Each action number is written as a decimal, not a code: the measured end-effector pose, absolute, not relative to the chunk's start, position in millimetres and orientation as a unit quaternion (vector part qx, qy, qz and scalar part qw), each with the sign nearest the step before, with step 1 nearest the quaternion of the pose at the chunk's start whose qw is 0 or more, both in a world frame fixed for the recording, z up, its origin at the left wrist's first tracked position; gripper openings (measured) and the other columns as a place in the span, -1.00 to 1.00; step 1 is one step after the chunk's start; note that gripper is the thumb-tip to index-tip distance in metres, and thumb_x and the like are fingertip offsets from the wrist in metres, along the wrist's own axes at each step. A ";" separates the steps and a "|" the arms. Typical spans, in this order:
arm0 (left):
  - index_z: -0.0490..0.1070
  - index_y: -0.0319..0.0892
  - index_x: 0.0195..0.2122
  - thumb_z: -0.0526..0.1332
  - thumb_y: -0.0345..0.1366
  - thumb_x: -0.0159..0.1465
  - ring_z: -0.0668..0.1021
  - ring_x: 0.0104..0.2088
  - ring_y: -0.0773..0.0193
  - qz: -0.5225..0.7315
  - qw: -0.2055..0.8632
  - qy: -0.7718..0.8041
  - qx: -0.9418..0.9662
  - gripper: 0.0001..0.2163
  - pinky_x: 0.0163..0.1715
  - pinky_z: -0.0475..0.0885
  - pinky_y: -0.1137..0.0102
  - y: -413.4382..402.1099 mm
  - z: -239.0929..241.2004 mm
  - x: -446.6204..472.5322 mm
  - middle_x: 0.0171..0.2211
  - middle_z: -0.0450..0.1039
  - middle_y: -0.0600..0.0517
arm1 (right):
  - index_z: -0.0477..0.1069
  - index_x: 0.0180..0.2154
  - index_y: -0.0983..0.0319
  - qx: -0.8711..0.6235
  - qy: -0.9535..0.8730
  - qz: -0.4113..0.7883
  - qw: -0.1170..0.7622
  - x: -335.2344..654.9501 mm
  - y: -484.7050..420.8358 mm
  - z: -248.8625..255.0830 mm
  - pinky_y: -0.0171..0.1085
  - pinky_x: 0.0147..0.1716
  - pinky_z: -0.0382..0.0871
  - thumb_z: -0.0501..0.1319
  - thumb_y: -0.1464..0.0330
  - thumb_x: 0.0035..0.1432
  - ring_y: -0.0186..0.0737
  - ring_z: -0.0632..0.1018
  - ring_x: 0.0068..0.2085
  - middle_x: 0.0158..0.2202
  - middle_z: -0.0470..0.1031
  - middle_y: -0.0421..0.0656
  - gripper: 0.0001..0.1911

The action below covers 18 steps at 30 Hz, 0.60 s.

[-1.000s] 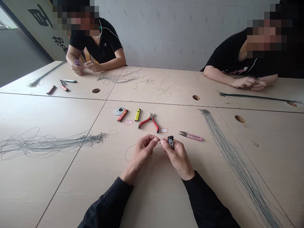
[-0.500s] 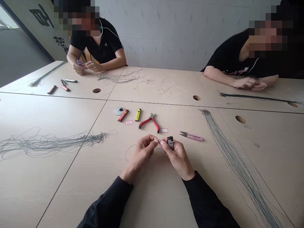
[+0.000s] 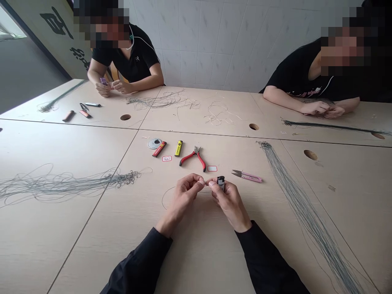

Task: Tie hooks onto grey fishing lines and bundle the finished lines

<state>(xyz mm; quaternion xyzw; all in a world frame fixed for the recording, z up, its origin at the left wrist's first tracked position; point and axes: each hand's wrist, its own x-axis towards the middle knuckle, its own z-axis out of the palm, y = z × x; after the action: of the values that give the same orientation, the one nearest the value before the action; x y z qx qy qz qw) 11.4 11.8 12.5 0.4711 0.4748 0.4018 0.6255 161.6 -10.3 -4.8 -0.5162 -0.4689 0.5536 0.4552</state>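
Note:
My left hand [image 3: 187, 192] is closed in a pinch on a thin cord [image 3: 163, 198], which loops out to the left of the wrist. At its fingertips sits a small knot or ring, too small to make out well. My right hand [image 3: 228, 202] is wrapped round a dark lighter [image 3: 221, 183] standing upright in its fingers. Its thumb and forefinger meet close to the left fingertips. Just beyond the hands lie red-handled pliers [image 3: 193, 157], with pink thread snips [image 3: 247, 176] to the right.
A red lighter [image 3: 159, 149] leans on a round spool [image 3: 154, 143], beside a yellow lighter [image 3: 178, 148]. Bundles of cords lie left [image 3: 76, 185] and right [image 3: 306, 208]. Across the table two people [image 3: 134, 61] work with their hands. Round holes [image 3: 310, 154] pierce the tabletop.
My right fingertips have shifted slightly, and the lighter in that hand is turned a little. My left hand has stayed nearly in place.

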 end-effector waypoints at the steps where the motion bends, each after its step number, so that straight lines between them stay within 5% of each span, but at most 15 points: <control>1: 0.36 -0.19 -0.40 0.26 -0.08 0.21 0.09 -0.61 0.47 0.403 0.624 0.476 0.471 -0.74 -0.60 0.00 0.49 11.8 11.6 11.4 -0.62 0.11 0.19 | 0.36 -0.35 0.25 -0.515 -0.470 0.557 0.451 161.7 -10.4 -4.7 -0.34 -0.61 -0.10 0.19 0.07 0.26 -0.40 0.00 -0.56 -0.56 -0.06 -0.33 -0.64; 18: 0.39 -0.20 -0.36 0.25 -0.05 0.25 0.12 -0.60 0.48 0.401 0.617 0.479 0.478 -0.72 -0.59 0.04 0.50 11.5 5.5 10.2 -0.58 0.19 0.17 | 0.27 -0.41 0.22 -0.516 -0.480 0.558 0.438 161.7 -10.9 -1.6 -0.34 -0.61 -0.11 0.18 0.07 0.25 -0.41 0.00 -0.57 -0.58 -0.04 -0.34 -0.63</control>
<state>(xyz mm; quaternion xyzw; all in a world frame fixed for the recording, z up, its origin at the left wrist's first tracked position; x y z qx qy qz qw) 10.2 11.5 5.5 0.4785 0.4788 0.4011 0.6172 161.7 -10.9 -1.6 -0.5161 -0.4803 0.5579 0.4379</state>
